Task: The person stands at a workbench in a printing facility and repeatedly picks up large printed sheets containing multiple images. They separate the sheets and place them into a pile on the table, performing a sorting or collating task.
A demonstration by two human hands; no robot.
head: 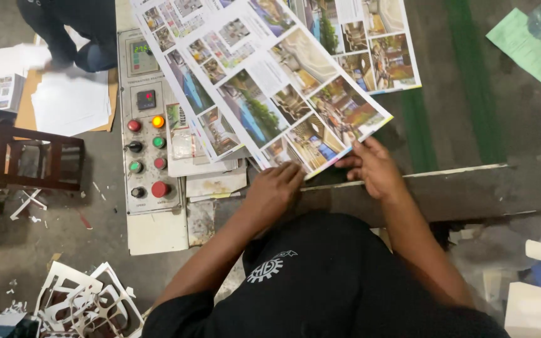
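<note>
Two hands work the printed sheet (264,81) at mid-frame: left hand (275,188) flat on its near edge, right hand (370,164) pinching the corner, likely squaring it; next needs even alignment.

A dark machine bed (458,194) spans the frame's middle, carrying fanned printed sheets (270,81) at upper centre and a control panel (145,125) at left
</note>
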